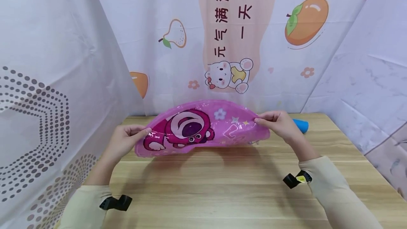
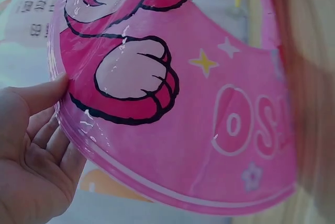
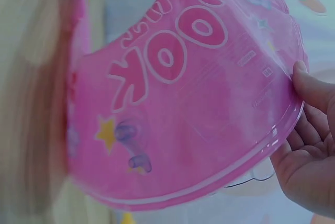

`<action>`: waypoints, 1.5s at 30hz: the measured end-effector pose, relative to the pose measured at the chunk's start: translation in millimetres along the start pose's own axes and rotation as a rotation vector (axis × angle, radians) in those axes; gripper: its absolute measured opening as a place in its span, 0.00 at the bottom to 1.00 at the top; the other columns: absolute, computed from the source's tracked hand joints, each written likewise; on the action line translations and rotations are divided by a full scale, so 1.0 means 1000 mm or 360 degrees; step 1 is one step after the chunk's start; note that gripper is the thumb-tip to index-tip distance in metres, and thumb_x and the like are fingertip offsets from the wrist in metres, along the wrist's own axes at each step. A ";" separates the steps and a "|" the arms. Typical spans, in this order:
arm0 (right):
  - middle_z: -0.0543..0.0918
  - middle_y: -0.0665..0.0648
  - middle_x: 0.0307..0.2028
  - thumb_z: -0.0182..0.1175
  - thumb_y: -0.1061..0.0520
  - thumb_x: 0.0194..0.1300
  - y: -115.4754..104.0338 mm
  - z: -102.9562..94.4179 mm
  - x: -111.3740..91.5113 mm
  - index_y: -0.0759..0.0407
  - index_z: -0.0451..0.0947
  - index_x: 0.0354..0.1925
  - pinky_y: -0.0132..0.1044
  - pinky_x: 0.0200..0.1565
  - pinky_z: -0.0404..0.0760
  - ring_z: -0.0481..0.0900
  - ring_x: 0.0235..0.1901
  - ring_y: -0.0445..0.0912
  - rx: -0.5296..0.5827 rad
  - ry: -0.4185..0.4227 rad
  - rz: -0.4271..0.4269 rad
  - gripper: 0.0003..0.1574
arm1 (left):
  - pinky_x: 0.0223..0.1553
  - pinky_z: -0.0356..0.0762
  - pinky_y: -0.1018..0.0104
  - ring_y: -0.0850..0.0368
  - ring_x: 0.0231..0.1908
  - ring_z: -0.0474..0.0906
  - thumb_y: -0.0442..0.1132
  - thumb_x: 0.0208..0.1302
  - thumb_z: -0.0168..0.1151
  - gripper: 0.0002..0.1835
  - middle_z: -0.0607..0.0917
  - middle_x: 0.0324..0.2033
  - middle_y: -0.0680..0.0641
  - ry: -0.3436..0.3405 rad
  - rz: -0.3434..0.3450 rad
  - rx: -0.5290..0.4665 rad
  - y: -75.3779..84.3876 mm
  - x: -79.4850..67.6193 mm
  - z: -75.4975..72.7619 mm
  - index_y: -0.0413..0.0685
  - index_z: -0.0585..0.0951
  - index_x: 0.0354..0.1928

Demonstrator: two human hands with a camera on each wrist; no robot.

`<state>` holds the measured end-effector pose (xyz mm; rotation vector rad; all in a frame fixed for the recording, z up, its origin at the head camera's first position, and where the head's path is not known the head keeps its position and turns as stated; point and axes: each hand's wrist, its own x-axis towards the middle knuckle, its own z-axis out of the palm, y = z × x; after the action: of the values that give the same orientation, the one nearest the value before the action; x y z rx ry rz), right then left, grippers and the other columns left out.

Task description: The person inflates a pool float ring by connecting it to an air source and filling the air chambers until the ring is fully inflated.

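Observation:
A flat, deflated pink swim ring [image 1: 229,130] with a magenta cartoon bear on it is held up in front of me, bent into an arch over the table. My left hand [image 1: 122,140] pinches its left edge, thumb on the printed face and fingers behind. On the opposite side, my right hand [image 1: 281,124] pinches the rim the same way. Pink letters and a clear purplish valve [image 3: 136,145] show in the right wrist view. The bear's pale paw [image 2: 133,69] appears near the thumb in the left wrist view.
Behind the right hand, a blue cylinder [image 1: 300,125] lies near the back of the wood-grain table [image 1: 216,193]. A white curtain [image 1: 178,66] printed with fruit hangs behind the table, with more pale sheets on both sides.

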<state>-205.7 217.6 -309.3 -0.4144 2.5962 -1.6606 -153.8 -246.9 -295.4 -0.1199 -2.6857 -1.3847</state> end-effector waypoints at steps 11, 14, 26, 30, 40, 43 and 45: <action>0.87 0.35 0.28 0.63 0.55 0.66 -0.030 -0.013 0.002 0.32 0.84 0.31 0.24 0.34 0.84 0.84 0.29 0.32 0.0192 0.0143 -0.0112 0.13 | 0.31 0.83 0.77 0.75 0.26 0.83 0.44 0.64 0.65 0.13 0.83 0.22 0.76 0.0194 0.0120 -0.0220 0.031 0.006 -0.011 0.42 0.86 0.43; 0.88 0.36 0.27 0.63 0.56 0.66 -0.037 -0.013 0.001 0.35 0.85 0.32 0.25 0.33 0.84 0.85 0.27 0.33 0.0239 0.0170 -0.0160 0.12 | 0.29 0.84 0.75 0.74 0.25 0.84 0.43 0.63 0.67 0.02 0.84 0.22 0.75 0.0287 0.0112 -0.0305 0.037 0.004 -0.012 0.62 0.86 0.34; 0.89 0.43 0.27 0.63 0.65 0.63 -0.059 -0.021 -0.010 0.49 0.88 0.34 0.23 0.33 0.84 0.86 0.26 0.35 0.0567 0.0332 -0.0453 0.12 | 0.27 0.83 0.75 0.72 0.24 0.85 0.38 0.60 0.69 0.05 0.86 0.23 0.71 0.0553 0.0381 -0.0369 0.061 0.005 -0.018 0.60 0.88 0.33; 0.90 0.45 0.26 0.62 0.67 0.63 -0.065 -0.023 -0.014 0.51 0.89 0.34 0.24 0.33 0.84 0.86 0.25 0.36 0.0620 0.0350 -0.0506 0.13 | 0.27 0.83 0.76 0.73 0.24 0.85 0.39 0.60 0.69 0.04 0.85 0.23 0.73 0.0573 0.0409 -0.0278 0.070 0.003 -0.025 0.53 0.88 0.37; 0.90 0.48 0.28 0.62 0.70 0.62 -0.086 -0.032 -0.036 0.58 0.88 0.35 0.25 0.33 0.85 0.87 0.25 0.38 0.0669 0.0395 -0.0610 0.12 | 0.25 0.82 0.77 0.70 0.22 0.85 0.30 0.57 0.69 0.07 0.88 0.23 0.65 0.0583 0.0660 -0.0406 0.100 -0.011 -0.042 0.52 0.89 0.32; 0.90 0.49 0.27 0.61 0.72 0.61 -0.091 -0.034 -0.042 0.60 0.88 0.34 0.25 0.32 0.85 0.87 0.24 0.39 0.0678 0.0422 -0.0655 0.12 | 0.24 0.82 0.76 0.70 0.22 0.86 0.29 0.57 0.69 0.10 0.89 0.24 0.64 0.0566 0.0675 -0.0421 0.105 -0.017 -0.048 0.55 0.89 0.32; 0.90 0.50 0.26 0.61 0.73 0.60 -0.093 -0.035 -0.045 0.61 0.88 0.34 0.26 0.32 0.85 0.87 0.24 0.39 0.0687 0.0432 -0.0660 0.12 | 0.24 0.82 0.76 0.69 0.22 0.86 0.30 0.57 0.69 0.10 0.89 0.24 0.64 0.0557 0.0659 -0.0416 0.108 -0.020 -0.051 0.56 0.89 0.32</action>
<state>-148.8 222.7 -216.5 -0.7870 2.3158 -2.4989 -117.3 -226.0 -182.3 -0.3917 -2.0463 -1.4499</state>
